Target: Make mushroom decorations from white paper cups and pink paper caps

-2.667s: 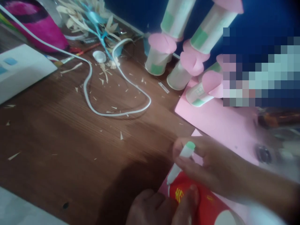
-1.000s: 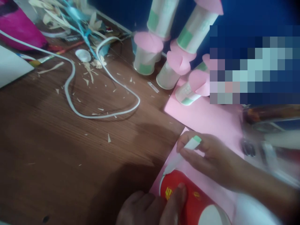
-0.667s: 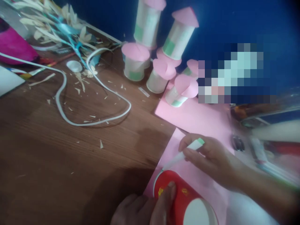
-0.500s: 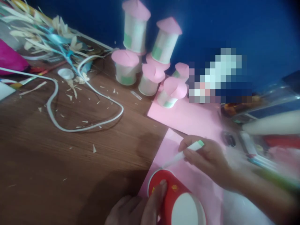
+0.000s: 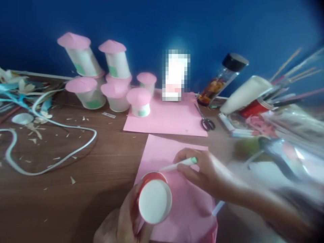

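My left hand (image 5: 121, 217) is closed around the side of a red paper cup (image 5: 154, 175), which stands upside down on a sheet of pink paper (image 5: 158, 150). Its round white base faces up. Between the fingers and thumb of my right hand (image 5: 199, 172) is a slim white marker (image 5: 179, 164) with a green end. The marker's tip points down-left and lies close to the cup's far rim; whether it touches the paper I cannot tell.
Behind stand several white cups with pink cone tops (image 5: 115, 62), some stacked. Another pink sheet (image 5: 167, 118) carries scissors (image 5: 207, 124). A white cable (image 5: 63, 158) and scraps lie left. At right are a dark-capped bottle (image 5: 215, 81), a white roll (image 5: 246, 94) and brushes in a red cup (image 5: 257, 109).
My view has swung right and levelled. The cup now shows mostly its white base, with my left hand wrapped at its side. My right hand still holds the marker near the rim.
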The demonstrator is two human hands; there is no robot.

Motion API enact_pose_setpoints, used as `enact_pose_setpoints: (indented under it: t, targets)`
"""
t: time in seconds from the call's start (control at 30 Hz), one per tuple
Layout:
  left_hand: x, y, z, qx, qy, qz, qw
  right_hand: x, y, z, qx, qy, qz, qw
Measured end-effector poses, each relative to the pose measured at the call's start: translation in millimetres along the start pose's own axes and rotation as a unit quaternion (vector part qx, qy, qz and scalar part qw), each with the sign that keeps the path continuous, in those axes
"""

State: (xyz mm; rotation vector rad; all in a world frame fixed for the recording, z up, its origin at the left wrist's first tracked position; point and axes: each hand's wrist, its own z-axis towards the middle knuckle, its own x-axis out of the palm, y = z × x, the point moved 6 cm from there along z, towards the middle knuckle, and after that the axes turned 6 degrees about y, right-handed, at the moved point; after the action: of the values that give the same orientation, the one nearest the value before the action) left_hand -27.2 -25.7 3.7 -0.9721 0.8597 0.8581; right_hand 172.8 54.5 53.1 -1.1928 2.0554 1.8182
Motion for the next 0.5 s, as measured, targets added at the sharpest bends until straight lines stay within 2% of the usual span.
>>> enact_pose_setpoints:
  t: [0.13,0.33,0.5]
  targets:
    - [-1.2,0,1,0.004,0.008,-0.015,1.000,3,-5,-17,-0.023,-0.028,0.018,0.999]
    - [-3.8,-2,5,-0.024,0.032,0.001,0.999,8,-14,-38,-0.041,-0.073,0.035,0.996]
    - [-5.8,-5,5,-0.034,0.029,-0.001,0.999,15,-8,-59,-0.024,-0.066,0.023,0.997]
